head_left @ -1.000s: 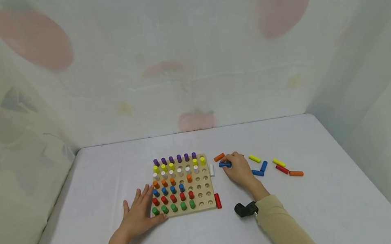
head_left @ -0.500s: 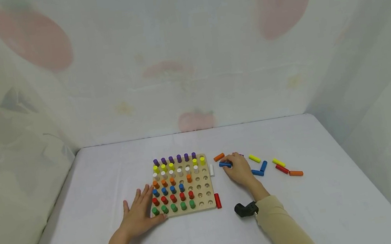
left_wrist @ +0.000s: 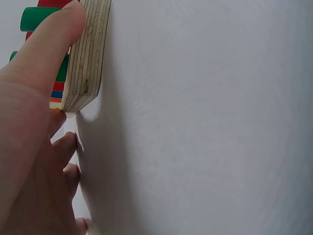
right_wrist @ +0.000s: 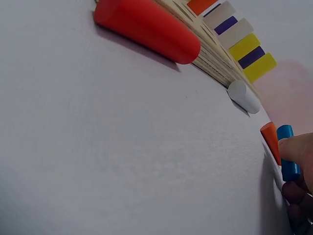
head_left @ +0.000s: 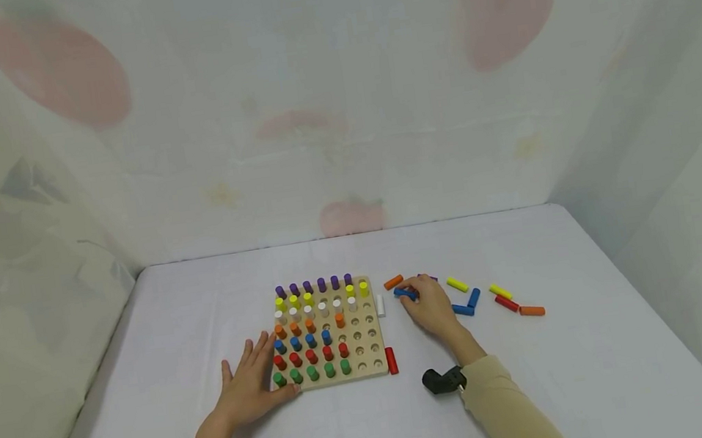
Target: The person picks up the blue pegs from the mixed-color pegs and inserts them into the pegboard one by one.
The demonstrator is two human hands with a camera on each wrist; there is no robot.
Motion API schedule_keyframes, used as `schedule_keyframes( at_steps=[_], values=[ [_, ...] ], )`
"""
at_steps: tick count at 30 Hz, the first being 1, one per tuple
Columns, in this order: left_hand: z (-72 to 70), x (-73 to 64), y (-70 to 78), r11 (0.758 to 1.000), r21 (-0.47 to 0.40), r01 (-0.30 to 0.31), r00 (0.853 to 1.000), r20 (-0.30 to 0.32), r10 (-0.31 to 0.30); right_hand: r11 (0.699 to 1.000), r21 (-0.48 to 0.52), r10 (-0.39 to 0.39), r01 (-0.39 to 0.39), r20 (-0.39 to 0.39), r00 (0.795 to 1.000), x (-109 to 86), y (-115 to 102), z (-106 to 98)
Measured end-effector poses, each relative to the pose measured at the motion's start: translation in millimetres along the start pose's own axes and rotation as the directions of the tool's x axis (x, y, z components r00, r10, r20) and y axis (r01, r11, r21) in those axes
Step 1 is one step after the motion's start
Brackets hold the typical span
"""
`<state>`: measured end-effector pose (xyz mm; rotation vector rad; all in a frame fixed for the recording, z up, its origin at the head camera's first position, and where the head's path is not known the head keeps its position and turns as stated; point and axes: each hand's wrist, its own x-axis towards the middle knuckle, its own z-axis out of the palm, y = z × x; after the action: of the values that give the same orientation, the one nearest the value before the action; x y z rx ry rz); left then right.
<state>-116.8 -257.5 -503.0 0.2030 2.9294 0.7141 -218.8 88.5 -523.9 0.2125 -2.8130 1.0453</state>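
Note:
A wooden pegboard (head_left: 373,373) holds rows of upright colored pegs: purple, yellow, white, orange, blue, red and green. At its near left corner lies my left hand (head_left: 247,389), fingers spread and fairly straight along the left side. Its thumb (left_wrist: 46,46) rests against the front edge in the left wrist view. Right of the board, my right hand (head_left: 432,308) pinches a blue peg (right_wrist: 288,156) between thumb and fingers, close over the table. An orange peg (right_wrist: 270,137) shows just behind that blue one.
Beside the board's right edge lie a white peg (head_left: 380,306) and a red peg (head_left: 392,361). Several loose pegs are scattered past my right hand, among them a yellow peg (head_left: 457,284) and a blue peg (head_left: 474,297). A purple peg is partly hidden behind that hand.
The blue peg in my right hand has tilted slightly, its left end a little higher and farther from me. My left hand and the board have stayed put.

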Motion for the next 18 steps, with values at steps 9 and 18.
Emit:
schedule_keyframes(
  at_steps=[9, 18],
  values=[
    [2.0, -0.3, -1.5, 1.000, 0.002, -0.008, 1.000, -0.011, 0.008, 0.996, 0.074, 0.042, -0.041, -0.004, 0.999, -7.1, -5.4, -5.1],
    [1.4, 0.1, -1.4, 1.000, -0.006, 0.000, 1.000, -0.001, 0.000, 0.990, 0.132, 0.044, -0.043, 0.000, 0.999, -14.5, -9.9, -6.0]
  ],
)
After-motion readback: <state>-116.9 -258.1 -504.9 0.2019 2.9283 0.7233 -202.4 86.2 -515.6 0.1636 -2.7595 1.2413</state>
